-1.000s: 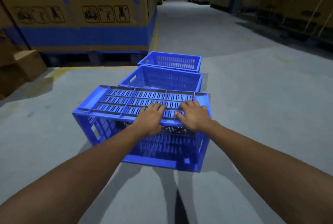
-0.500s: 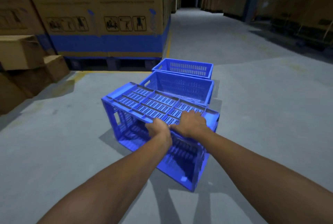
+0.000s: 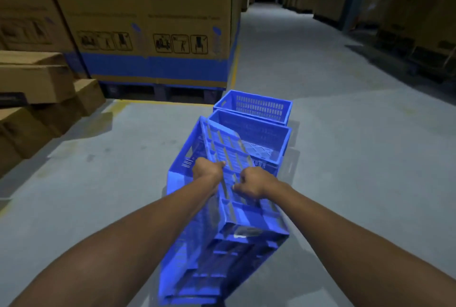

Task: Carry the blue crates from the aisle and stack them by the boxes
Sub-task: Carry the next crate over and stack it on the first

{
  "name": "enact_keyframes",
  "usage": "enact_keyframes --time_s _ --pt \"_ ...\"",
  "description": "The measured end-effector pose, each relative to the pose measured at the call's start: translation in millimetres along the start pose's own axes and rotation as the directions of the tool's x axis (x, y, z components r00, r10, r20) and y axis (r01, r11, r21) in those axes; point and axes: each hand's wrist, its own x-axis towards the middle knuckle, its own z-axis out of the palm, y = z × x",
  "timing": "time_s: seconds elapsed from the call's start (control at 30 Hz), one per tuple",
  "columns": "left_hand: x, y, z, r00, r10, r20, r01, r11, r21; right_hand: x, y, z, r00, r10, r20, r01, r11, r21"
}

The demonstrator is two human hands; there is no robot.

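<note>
An upturned blue crate [image 3: 237,227] hangs tilted and blurred in front of me, its slatted base turned up and to the right. My left hand [image 3: 206,170] and my right hand [image 3: 254,181] both grip that base near its middle. Beyond it two more blue crates stand upright on the concrete floor in a row: a nearer crate [image 3: 261,134] and a farther crate [image 3: 256,104]. The held crate overlaps the nearer one's left side in the view.
Large cardboard boxes with a blue band [image 3: 153,35] stand on a pallet at the back left. Smaller brown boxes [image 3: 37,89] are piled at the far left. An aisle [image 3: 283,42] runs ahead between stacked cartons; dark racks [image 3: 407,10] line the right.
The crate has swung from lying flat on the floor to a steep tilt, one end raised toward me. My hands went from resting flat on its base to gripping it. The view has moved forward.
</note>
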Motion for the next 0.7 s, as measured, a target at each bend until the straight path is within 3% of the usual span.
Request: enact_keyframes --time_s 0.17,0.33,0.53,0.7 --pt "-24.5 123.0 -85.6 0.986 0.132 0.102 -0.141 0.986 0.092 -34.7 -43.5 -133.3 0.998 -0.062 0.01 0.063 0.998 -0.019" --pt "-33.0 261.1 -163.8 0.919 0.23 0.321 -0.278 0.954 0.112 -70.5 -106.1 -288.9 0.991 -0.099 -0.094 0.094 0.994 -0.051" --pt "-77.2 458.0 -263.9 0.67 0.358 0.651 -0.607 0.768 0.203 -119.7 -169.6 -472.7 0.94 -0.174 -0.293 0.088 0.955 -0.285" --pt "-121.8 614.2 -342.6 0.439 0.356 0.825 -0.838 0.494 0.233 -167.4 -193.0 -619.4 0.975 -0.105 -0.197 0.008 0.898 -0.44"
